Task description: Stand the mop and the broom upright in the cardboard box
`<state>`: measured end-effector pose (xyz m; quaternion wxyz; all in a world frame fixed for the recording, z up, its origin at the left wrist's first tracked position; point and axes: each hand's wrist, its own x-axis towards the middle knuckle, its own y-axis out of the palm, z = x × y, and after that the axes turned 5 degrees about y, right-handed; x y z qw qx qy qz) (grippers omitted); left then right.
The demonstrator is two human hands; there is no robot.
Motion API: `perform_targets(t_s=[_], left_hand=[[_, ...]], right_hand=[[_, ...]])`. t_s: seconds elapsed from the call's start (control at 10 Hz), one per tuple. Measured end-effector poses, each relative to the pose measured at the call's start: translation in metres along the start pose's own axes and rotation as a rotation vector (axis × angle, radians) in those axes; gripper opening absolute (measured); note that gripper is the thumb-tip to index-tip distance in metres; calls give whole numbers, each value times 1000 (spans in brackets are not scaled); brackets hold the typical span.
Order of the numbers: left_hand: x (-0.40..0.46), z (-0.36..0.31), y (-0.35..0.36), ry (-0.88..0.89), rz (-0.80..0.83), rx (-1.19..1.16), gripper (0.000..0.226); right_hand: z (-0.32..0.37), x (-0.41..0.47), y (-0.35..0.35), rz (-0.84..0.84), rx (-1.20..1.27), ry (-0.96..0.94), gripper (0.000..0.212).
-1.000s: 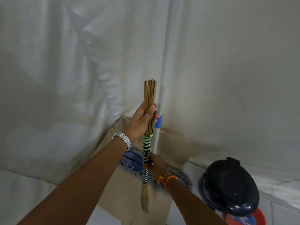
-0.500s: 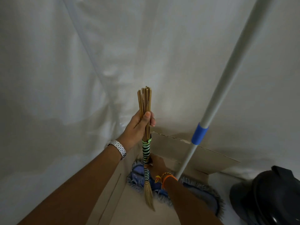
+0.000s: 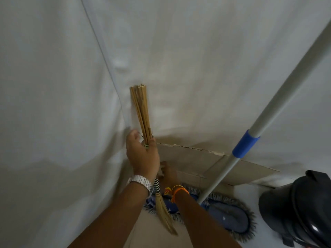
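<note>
A person's left hand (image 3: 142,154) closes around the broom (image 3: 141,113), a bundle of thin sticks held upright against the white sheeting, its bare stick ends pointing up and its striped binding and wispy tail trailing down past the wrist. The right hand (image 3: 167,173) reaches low behind it, into the cardboard box (image 3: 189,158); its fingers are mostly hidden, so whether they grip anything cannot be told. The mop (image 3: 231,214) already has its blue fringed head at the box's mouth, its grey pole leaning away to the upper right, with nothing seen holding it.

To set the broom well, the left hand would likely do best to keep its closed grip near the binding and lower the bundle straight down, letting the right hand guide the loose tail inside the box wall (the strands look apt to splay or snag on the mop's fringe). The leaning mop pole may slide if jostled. A dark lidded bin (image 3: 300,210) stands just right of the box.
</note>
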<state>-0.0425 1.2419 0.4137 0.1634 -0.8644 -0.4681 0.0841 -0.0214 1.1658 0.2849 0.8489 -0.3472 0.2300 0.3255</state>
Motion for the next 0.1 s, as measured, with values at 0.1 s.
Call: perform_targets(t_s=[0.1], left_hand=[[-27,3,-5,-33,10,-28,53]], right_hand=[[-14,-24,-9,-10,47,81,60]])
